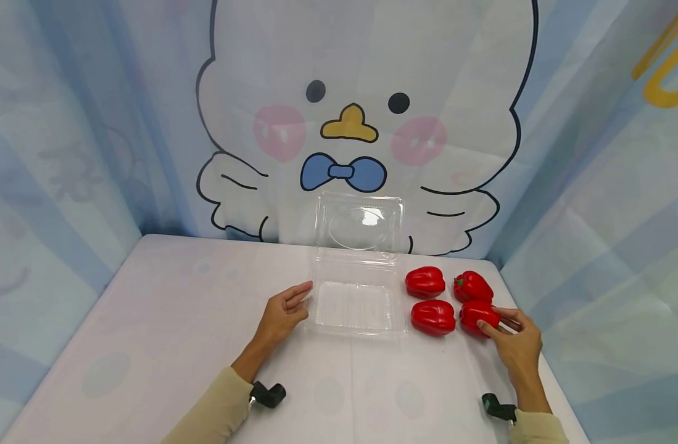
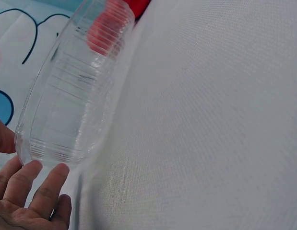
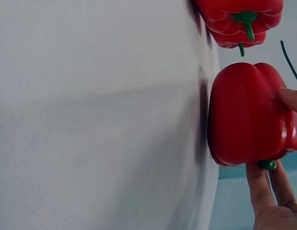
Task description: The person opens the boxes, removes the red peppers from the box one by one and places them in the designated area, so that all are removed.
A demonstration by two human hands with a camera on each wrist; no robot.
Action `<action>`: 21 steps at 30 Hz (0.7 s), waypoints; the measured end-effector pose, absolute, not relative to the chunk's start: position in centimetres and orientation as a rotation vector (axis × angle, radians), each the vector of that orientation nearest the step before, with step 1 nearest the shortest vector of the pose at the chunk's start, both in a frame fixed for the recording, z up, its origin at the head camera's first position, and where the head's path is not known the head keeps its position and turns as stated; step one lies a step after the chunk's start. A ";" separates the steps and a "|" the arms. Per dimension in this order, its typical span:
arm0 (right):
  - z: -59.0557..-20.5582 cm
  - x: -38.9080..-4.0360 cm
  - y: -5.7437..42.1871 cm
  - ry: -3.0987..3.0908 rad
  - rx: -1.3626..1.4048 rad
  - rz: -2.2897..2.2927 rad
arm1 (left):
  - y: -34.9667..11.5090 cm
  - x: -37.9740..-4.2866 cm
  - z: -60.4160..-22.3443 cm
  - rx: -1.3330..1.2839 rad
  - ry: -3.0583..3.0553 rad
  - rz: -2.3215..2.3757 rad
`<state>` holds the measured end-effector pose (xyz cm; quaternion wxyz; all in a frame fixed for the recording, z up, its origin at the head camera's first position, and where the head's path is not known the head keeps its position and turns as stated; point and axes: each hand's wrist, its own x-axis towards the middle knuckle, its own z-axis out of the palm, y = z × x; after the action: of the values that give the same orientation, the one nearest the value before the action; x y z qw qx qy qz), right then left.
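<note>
A clear plastic clamshell container [image 1: 354,332] stands on the table with its lid [image 1: 361,223] raised at the back. My left hand [image 1: 285,313] is at its left side, fingers loosely extended, with fingertips at the container's end wall [image 2: 57,151]. To the right, my right hand [image 1: 519,339] holds a red bell pepper [image 1: 477,317] between thumb and fingers. In the right wrist view, the held pepper [image 3: 249,115] lies sideways, its green stem [image 3: 267,165] by the fingers. Another red bell pepper [image 1: 473,287] lies just behind it.
Two more red bell peppers [image 1: 425,282] [image 1: 433,317] lie between the container and the right-hand pair. White cloth covers the table [image 1: 166,320]. A printed curtain [image 1: 350,74] with a cartoon bird hangs behind, and blue-and-white cloth [image 1: 611,246] hangs at the sides.
</note>
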<state>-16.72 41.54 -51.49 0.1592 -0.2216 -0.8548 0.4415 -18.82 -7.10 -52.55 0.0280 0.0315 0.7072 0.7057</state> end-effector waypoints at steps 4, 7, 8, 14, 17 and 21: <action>-52.3 -17.1 42.1 -2.444 -0.648 1.273 | -7.1 -18.8 -52.6 0.098 2.182 2.176; -52.6 -17.3 42.3 -2.442 -0.633 1.281 | -7.1 -18.7 -52.6 0.097 2.192 2.166; -52.6 -17.3 42.3 -2.445 -0.629 1.286 | -7.2 -18.7 -52.5 0.092 2.192 2.165; -51.6 -16.7 41.4 -2.471 -0.670 1.235 | -7.1 -18.5 -52.4 0.071 2.187 2.167; -50.9 -16.3 40.6 -2.446 -0.668 1.187 | -7.0 -18.5 -52.3 0.069 2.181 2.171; -49.9 -16.2 39.5 -2.400 -0.623 1.127 | -7.0 -18.3 -52.4 0.063 2.171 2.174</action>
<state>-16.16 39.46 -49.91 0.2072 -0.2237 -0.8620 0.4049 -18.33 -6.99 -52.37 0.0344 0.0206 0.7060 0.7071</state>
